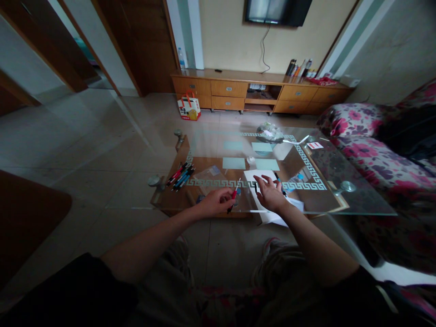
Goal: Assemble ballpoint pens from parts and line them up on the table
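Note:
My left hand (215,203) is closed around a red and black pen (234,194), its thin pale tip pointing up. To its right, my right hand (271,195) reaches over the white paper (251,176), with its other fingers spread forward. A small black pen part (255,187), perhaps a cap, shows between its thumb and index finger; the exact contact is hard to make out. Beside that hand lies a dark pen (282,188), partly hidden by the fingers. Several red, blue and black pens (180,176) lie in a bunch at the left of the glass table (211,147).
A plastic bag with something in it (270,131) sits at the table's far side. A red and white card (315,145) lies at the right. Beyond are a carrier bag (189,108) on the floor and a wooden TV cabinet (228,88). A floral sofa (364,154) borders the right.

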Tool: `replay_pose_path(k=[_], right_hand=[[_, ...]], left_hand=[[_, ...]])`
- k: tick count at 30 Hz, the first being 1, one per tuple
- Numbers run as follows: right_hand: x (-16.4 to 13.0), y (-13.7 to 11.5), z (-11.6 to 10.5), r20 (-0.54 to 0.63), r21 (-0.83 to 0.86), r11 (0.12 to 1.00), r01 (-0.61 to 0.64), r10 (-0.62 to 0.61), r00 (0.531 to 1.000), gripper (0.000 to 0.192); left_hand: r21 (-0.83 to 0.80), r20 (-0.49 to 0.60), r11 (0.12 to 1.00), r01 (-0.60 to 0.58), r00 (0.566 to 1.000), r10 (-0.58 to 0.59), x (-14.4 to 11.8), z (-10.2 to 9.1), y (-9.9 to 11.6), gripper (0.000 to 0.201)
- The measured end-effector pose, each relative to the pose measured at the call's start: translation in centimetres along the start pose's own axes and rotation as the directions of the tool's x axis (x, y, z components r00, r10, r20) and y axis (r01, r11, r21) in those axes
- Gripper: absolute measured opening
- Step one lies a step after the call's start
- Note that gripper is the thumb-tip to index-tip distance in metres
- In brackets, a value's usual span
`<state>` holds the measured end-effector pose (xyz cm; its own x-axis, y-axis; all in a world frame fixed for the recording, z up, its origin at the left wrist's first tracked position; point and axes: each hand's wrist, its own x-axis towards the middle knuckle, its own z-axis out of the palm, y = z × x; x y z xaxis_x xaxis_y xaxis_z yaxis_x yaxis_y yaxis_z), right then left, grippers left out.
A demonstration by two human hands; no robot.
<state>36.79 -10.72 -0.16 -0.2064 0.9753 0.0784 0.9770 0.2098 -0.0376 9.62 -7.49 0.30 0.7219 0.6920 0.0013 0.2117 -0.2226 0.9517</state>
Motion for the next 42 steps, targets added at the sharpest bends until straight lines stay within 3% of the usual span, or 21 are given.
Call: replay_pose_path(k=[20, 25, 28, 30, 31, 34, 36, 42], right_hand=[[0.0, -0.3, 0.5, 0.028, 0.021, 1.000, -0.016, 0.015, 0.999, 0.058], [0.1, -0.6, 0.0, -0.049, 0.076, 0.997, 0.001, 0.003, 0.999, 0.055], [0.6, -0.8, -0.5, -0.174, 0.282, 0.959, 0.003, 0.048, 0.984, 0.052], [1.1, -0.9, -0.6, -0.245, 0.543, 0.840, 0.021, 0.135, 0.960, 0.050], [1.3, -0.9, -0.6, -0.253, 0.677, 0.735, 0.029, 0.195, 0.947, 0.050], [1.7, -1.1, -0.7, -0.166, 0.931, 0.365, 0.021, 0.370, 0.914, 0.050], [1.6, -1.3, -0.9, -0.070, 0.980, 0.196, -0.016, 0.425, 0.902, 0.051], [1.4, -1.9, -1.3, 0.059, 0.997, 0.015, -0.072, 0.420, 0.906, 0.040]], left_hand=[[-0.013, -0.006, 1.000, -0.004, 1.000, 0.004, 0.0, 0.1, -0.3, 0.028], [0.003, -0.019, 1.000, -0.004, 1.000, 0.004, 0.0, 0.1, -0.2, 0.030], [0.005, -0.012, 1.000, -0.009, 1.000, 0.010, 0.0, 0.1, 0.0, 0.030], [0.010, -0.009, 1.000, -0.002, 1.000, 0.002, 0.0, 0.0, 0.1, 0.030], [0.011, -0.009, 1.000, 0.002, 1.000, -0.002, 0.0, 0.0, 0.2, 0.030], [0.004, -0.004, 1.000, -0.002, 1.000, 0.002, 0.0, -0.1, 0.3, 0.030], [0.005, -0.002, 1.000, -0.006, 1.000, 0.006, 0.1, -0.1, 0.3, 0.030], [0.035, -0.051, 0.999, -0.001, 0.999, 0.003, 0.1, 0.0, -0.1, 0.030]])
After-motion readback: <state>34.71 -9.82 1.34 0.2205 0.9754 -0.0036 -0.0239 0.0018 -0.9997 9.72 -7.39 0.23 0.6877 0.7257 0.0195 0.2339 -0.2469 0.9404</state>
